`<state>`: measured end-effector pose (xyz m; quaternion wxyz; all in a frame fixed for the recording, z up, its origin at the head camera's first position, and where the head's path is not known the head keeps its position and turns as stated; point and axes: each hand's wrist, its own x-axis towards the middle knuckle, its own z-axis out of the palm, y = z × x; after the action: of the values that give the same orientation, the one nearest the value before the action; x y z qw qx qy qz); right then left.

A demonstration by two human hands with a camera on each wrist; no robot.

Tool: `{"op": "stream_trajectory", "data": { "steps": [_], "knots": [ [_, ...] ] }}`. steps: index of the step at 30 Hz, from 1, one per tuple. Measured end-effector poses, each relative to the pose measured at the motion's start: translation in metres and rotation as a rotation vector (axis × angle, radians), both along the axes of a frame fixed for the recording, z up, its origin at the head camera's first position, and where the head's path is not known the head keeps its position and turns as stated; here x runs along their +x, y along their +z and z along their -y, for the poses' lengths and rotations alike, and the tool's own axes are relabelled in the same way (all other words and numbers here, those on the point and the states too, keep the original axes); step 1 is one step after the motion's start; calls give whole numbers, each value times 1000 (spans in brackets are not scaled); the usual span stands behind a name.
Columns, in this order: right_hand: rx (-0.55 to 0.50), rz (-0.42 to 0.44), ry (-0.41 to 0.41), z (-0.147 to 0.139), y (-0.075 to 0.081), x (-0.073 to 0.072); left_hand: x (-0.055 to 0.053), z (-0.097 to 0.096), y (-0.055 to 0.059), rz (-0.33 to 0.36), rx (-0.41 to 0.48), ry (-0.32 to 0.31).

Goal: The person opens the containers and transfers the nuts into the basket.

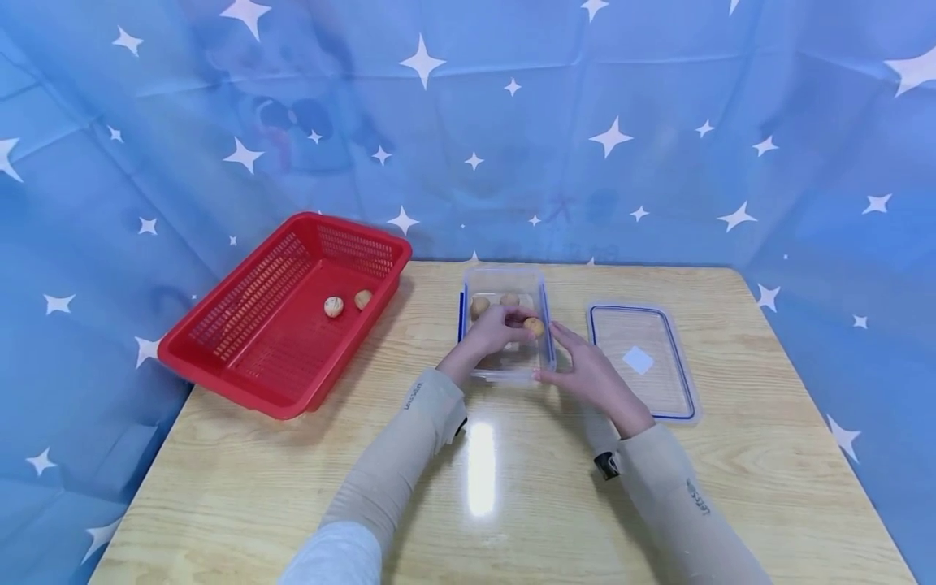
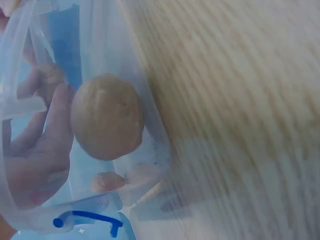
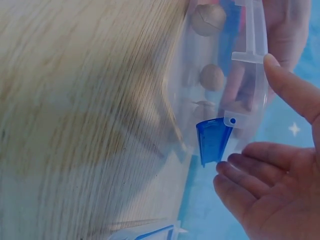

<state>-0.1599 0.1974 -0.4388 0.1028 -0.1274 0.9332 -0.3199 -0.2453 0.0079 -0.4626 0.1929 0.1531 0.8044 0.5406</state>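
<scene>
A clear plastic box (image 1: 504, 375) with blue side latches stands at the middle of the table, holding several walnuts. Inside it, my left hand (image 1: 495, 329) pinches a walnut (image 1: 534, 327) near the right wall. Two other walnuts lie toward the back, one on the left (image 1: 479, 307) and one farther right (image 1: 509, 300). Through the wall, the left wrist view shows a walnut (image 2: 107, 117) up close. My right hand (image 1: 591, 370) is at the box's right side. Its thumb touches the rim in the right wrist view; the extended fingers lie beside the blue latch (image 3: 215, 140).
A red plastic basket (image 1: 358, 353) stands at the left with two walnuts on its floor, one pale (image 1: 333, 306) and one tan (image 1: 362, 299). Right of the box, a clear lid (image 1: 643, 325) with a blue seal lies flat. A starry blue cloth (image 1: 512, 162) hangs behind the table.
</scene>
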Motion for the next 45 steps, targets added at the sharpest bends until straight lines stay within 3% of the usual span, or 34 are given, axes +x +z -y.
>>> {"op": "stream_trajectory", "data": {
  "steps": [6,18,27,38,45],
  "knots": [
    [4,1,-2,-1,0,0,-2,2,12,-13,30,64],
    [0,-10,18,-1,1,-5,-17,23,44,-94,76,64],
    [-14,-12,16,-1,0,-5,-24,43,75,-142,15,98],
    [-13,4,0,0,-1,-2,-25,79,128,-193,20,161],
    [-14,16,10,0,1,-1,-27,108,150,-213,12,222]
  ]
}}
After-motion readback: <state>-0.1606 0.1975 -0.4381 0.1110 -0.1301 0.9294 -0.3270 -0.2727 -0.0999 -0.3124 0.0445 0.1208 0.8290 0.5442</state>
